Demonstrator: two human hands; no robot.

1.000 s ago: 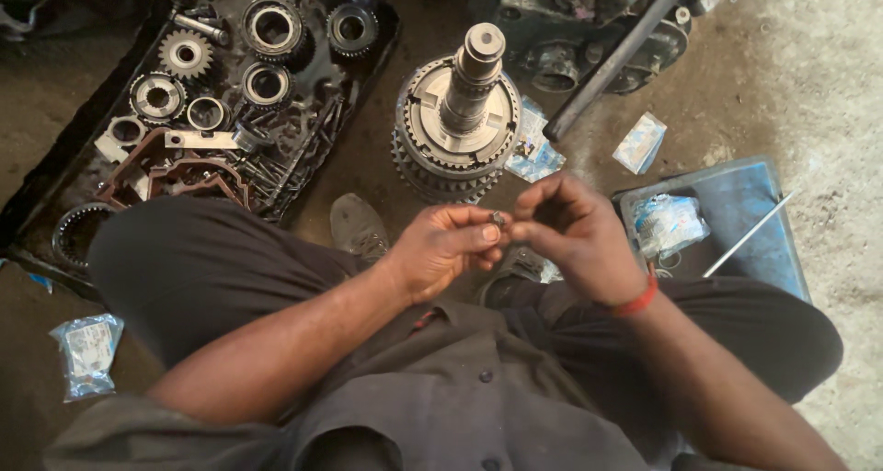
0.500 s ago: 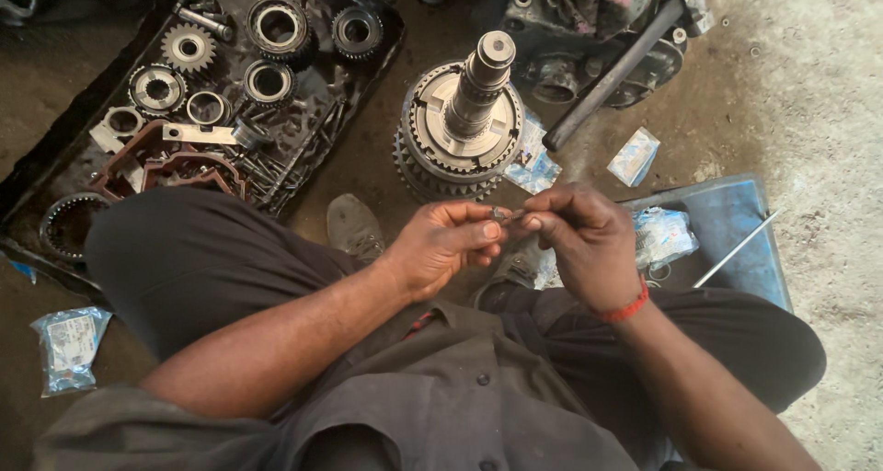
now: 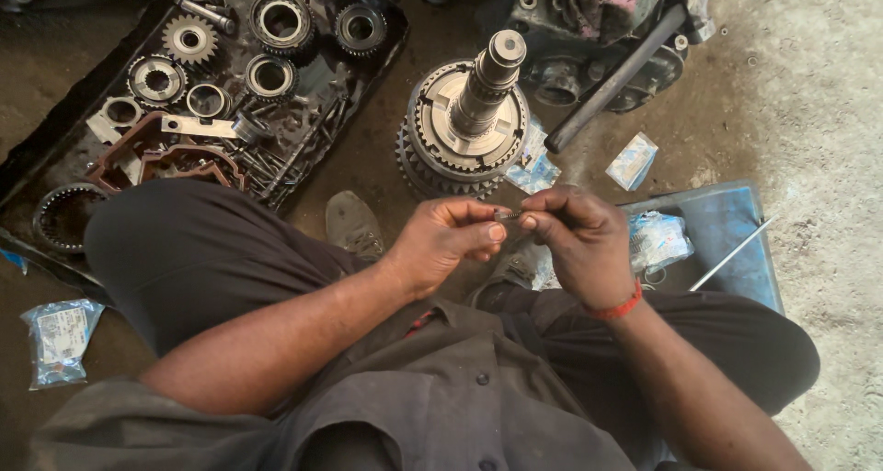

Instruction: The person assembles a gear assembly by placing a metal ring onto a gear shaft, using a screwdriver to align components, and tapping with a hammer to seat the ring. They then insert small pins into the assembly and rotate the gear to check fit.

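Head view: left hand (image 3: 441, 241) and right hand (image 3: 579, 236) meet at centre, fingers of both pinched on small metal part (image 3: 509, 215). Gear shaft (image 3: 469, 121) upright at 12 o'clock; parts tray (image 3: 110, 75) at 10; plastic bags (image 3: 658, 241) at 3, on blue lid (image 3: 727, 223).

Head camera, steeply downward, probably close.

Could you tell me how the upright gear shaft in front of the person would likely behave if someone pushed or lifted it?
The gear shaft looks solid metal, so probably heavy. It stands on its wide toothed end, so it likely resists tipping. Lying down, it might roll.
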